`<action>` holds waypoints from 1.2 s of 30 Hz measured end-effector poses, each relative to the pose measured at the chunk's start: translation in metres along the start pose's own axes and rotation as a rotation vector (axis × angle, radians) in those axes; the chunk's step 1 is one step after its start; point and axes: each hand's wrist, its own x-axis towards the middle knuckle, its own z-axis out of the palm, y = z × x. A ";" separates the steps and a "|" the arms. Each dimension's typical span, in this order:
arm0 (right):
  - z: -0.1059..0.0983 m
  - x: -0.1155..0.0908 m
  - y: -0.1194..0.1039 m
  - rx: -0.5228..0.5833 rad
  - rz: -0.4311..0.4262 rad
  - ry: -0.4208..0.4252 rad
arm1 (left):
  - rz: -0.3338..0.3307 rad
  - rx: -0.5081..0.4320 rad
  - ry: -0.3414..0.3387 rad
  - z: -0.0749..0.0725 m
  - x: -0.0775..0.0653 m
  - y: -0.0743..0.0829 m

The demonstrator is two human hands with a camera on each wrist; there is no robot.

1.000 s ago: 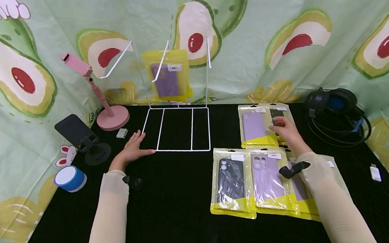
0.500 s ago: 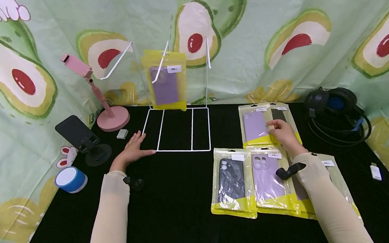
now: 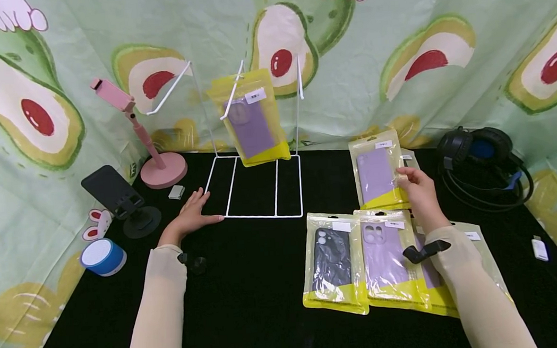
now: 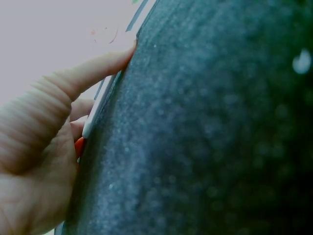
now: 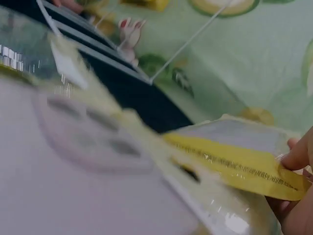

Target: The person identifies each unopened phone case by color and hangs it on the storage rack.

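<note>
My left hand point(image 3: 190, 216) lies with fingers spread at the front left corner of the white wire rack point(image 3: 262, 216); the left wrist view shows the thumb point(image 4: 102, 68) along the white wire. On the rack's middle hook, a yellow pouch with a purple phone case point(image 3: 251, 125) hangs tilted. My right hand point(image 3: 420, 192) pinches the right edge of a clear-and-yellow pouch with a lilac phone case point(image 3: 375, 170), its top tipped up. Seen from the right wrist, thumb and fingers grip its yellow lower band point(image 5: 230, 161).
Nearer lie pouches with a black case point(image 3: 331, 258) and a lilac case point(image 3: 384, 252), and more under my right forearm. Headphones point(image 3: 480, 153) and a small white stick point(image 3: 539, 248) are at right. Left are a pink stand point(image 3: 163, 170), black phone stand point(image 3: 112, 192) and blue round speaker point(image 3: 103, 257).
My right hand has taken the lilac-case pouch by its edge and lifted it slightly back and right. The hanging pouch has swung forward and tilted. My left hand stays put.
</note>
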 end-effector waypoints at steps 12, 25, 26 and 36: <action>0.002 -0.038 -0.031 0.606 -0.104 -0.123 | -0.008 0.012 0.001 -0.002 0.001 0.000; 0.049 -0.098 -0.057 0.641 -0.251 -0.440 | -0.041 -0.002 -0.016 -0.001 0.000 0.001; 0.053 -0.102 -0.057 0.627 -0.256 -0.466 | -0.040 -0.003 -0.018 -0.001 0.001 0.000; 0.102 -0.135 -0.084 0.568 -0.275 -0.677 | -0.005 -0.012 -0.011 0.000 0.001 -0.002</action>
